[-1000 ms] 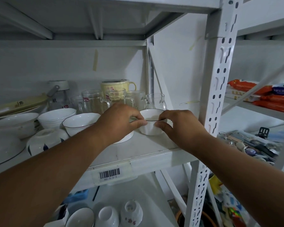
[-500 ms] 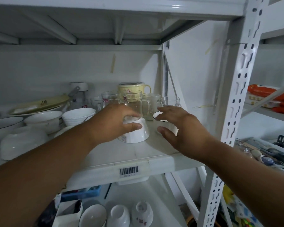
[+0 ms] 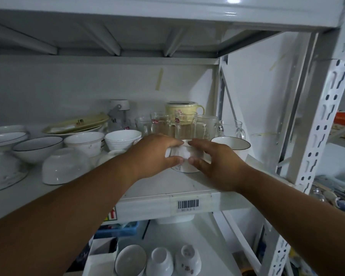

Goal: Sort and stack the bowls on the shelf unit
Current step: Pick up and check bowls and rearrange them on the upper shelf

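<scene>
Both hands meet on a small white bowl [image 3: 184, 156] turned upside down on the shelf [image 3: 167, 188], near its front edge and just above the barcode label [image 3: 188, 204]. The left hand [image 3: 153, 154] grips the bowl from the left, thumb low on its side and fingers [image 3: 175, 143] curled over the top. The right hand [image 3: 213, 162] grips it from the right in the same way, its thumb and forefinger nearly touching those of the left hand.

Just right of the upturned bowl stands a black-rimmed white bowl [image 3: 231, 143], upright, partly hidden by the right hand. Behind the upturned bowl is a row of glass mugs [image 3: 187, 124], and behind those a pale yellow mug [image 3: 183, 108]. To the left of the upturned bowl sit more white bowls: a ribbed bowl [image 3: 122, 139], a plain bowl [image 3: 84, 142], another overturned bowl [image 3: 64, 166], and wide dark-rimmed bowls [image 3: 36, 148] farther left. Plates [image 3: 76, 125] lie stacked behind these.

On the lower shelf, below the barcode label, are three small white bowls [image 3: 159, 259] and a blue basket [image 3: 118, 230].
</scene>
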